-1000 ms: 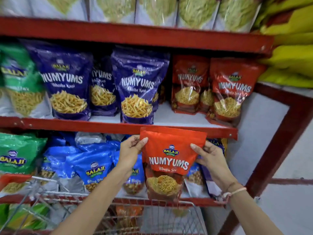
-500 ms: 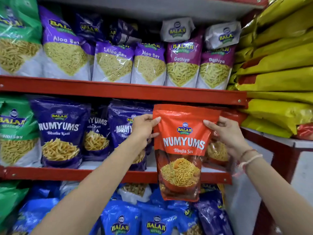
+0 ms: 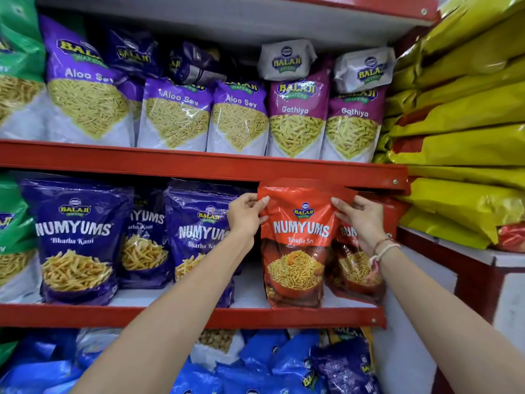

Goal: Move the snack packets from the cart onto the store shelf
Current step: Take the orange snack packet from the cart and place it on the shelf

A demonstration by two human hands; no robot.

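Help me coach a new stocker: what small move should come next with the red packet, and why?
Probably ease the red Numyums packet back and let go. Its base looks set at the shelf's front lip, beside another red packet, while the left hand and right hand pinch its top corners.

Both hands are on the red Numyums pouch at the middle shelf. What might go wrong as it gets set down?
1. The red Bhujia Sev pouch stands at the red metal shelf's front lip; released there, it may tip forward off it.
2. Its top edge sits right at the red upper shelf rail and may catch or crumple.
3. The left hand and right hand pinch only the top corners, so pushing could knock the red pouch behind.
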